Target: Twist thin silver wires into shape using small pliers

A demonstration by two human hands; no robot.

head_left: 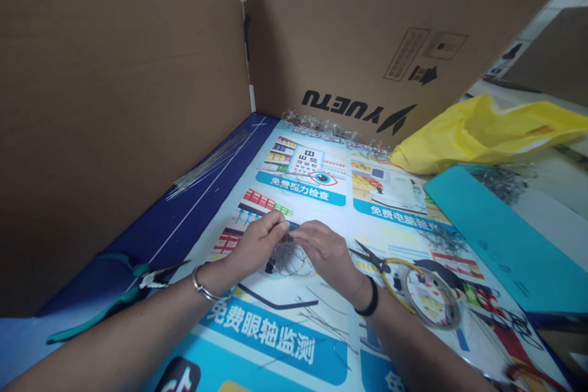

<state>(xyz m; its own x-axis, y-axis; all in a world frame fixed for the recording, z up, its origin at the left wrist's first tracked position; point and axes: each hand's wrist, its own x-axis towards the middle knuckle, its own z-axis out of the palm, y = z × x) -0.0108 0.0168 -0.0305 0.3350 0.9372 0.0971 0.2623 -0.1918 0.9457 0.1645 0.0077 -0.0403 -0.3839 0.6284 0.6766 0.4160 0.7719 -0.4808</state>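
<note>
My left hand [263, 240] and my right hand [325, 251] meet over the middle of the printed sheet, fingers pinched together. A loose, rounded tangle of thin wire [292, 262] hangs just below the fingertips, and both hands seem to grip its top. The exact point of the pinch is too small and blurred to make out. Several thin wire lengths [316, 317] lie loose on the sheet below the hands. To the right of my right hand rest scissors [390, 271] with yellow handles, against a roll of clear tape [432, 294].
Green-handled pliers [131, 288] lie at the left beside a bundle of straight wires [214, 162]. Cardboard walls [331, 30] stand behind and left. Wire pieces [321, 125] line the back edge. At right are a yellow bag [487, 135], a turquoise box [505, 245] and a wire heap [503, 182].
</note>
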